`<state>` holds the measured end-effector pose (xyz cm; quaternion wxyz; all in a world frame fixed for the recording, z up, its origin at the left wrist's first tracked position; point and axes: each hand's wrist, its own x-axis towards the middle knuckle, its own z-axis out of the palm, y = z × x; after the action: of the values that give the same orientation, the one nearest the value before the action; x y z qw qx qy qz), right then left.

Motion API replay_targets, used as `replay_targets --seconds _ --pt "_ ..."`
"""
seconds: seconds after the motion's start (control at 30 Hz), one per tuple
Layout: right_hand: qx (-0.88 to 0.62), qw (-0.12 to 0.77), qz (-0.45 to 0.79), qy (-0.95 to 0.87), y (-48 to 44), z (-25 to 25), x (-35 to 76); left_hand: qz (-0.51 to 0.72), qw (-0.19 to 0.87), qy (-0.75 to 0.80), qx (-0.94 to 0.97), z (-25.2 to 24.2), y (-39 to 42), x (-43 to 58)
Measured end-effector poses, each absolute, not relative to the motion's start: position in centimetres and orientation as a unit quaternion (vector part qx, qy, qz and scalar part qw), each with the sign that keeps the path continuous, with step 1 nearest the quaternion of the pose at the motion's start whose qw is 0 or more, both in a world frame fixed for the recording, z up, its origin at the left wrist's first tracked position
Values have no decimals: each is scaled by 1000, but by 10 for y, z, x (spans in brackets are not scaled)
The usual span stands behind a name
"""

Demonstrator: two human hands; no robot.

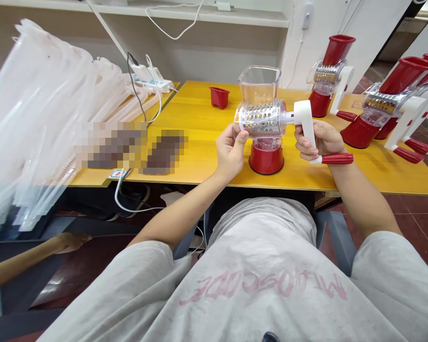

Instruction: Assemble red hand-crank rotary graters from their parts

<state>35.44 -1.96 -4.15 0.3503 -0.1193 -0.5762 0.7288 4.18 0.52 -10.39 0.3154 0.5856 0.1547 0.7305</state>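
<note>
A rotary grater (266, 114) stands upright on the yellow table, with a red base, a clear hopper and a metal drum inside a clear housing. My left hand (231, 149) grips the left end of the housing between thumb and fingers. On the other side, my right hand (323, 137) holds the white crank handle (304, 121), which has a red knob pointing right. A short metal shaft shows between the crank and the drum housing. Behind the grater sits a small red pusher (219, 97).
Several assembled red graters (374, 107) stand at the right. Clear plastic bags (46, 114) are heaped at the left beside a power strip (153, 83) with cables. Two blurred-out dark items (164, 152) lie on the table (196, 114). Another person's hand (69, 242) shows at lower left.
</note>
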Motion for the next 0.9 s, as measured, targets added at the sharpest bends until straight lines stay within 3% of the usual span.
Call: replay_targets --seconds 0.9 --pt "-105 341 684 -636 -17 -32 355 742 317 156 569 -111 9 41"
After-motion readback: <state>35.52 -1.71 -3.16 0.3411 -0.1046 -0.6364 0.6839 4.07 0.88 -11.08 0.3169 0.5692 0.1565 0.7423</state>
